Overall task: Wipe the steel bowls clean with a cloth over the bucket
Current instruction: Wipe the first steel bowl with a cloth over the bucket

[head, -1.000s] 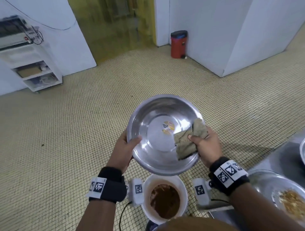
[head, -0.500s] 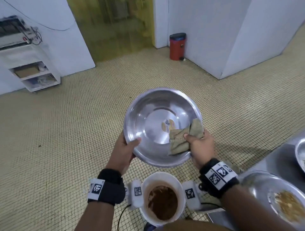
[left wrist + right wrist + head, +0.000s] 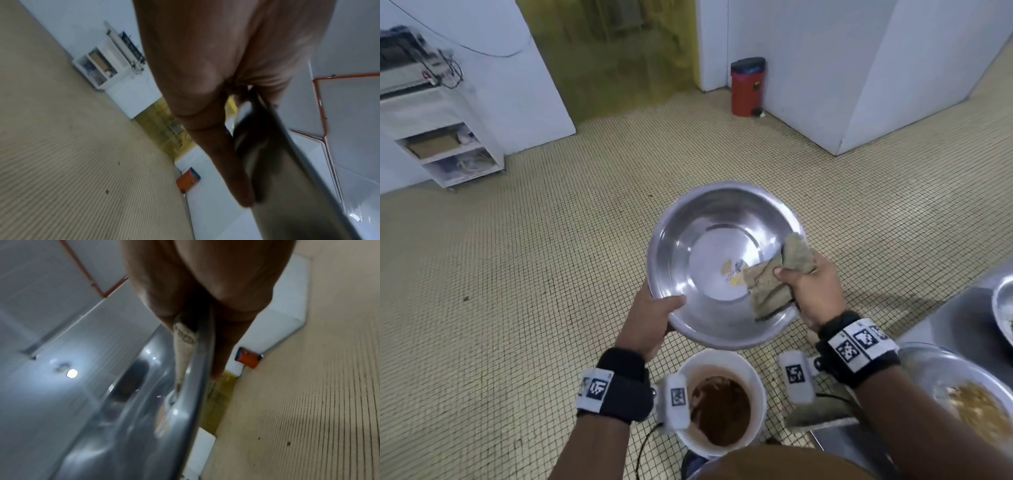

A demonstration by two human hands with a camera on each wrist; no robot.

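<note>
A round shiny steel bowl (image 3: 726,263) tilts toward the camera above a white plastic bucket (image 3: 751,377) of brown slop. The left hand (image 3: 650,322) clamps its near-left rim; the right hand (image 3: 815,287) pinches a crumpled khaki cloth (image 3: 774,277) against the inner right wall.

No legible text; the bowl (image 3: 722,260) sticker seems unreadable.

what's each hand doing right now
Left hand: grips the steel bowl by its rim.
Right hand: pinches the cloth against the bowl's rim.
</note>
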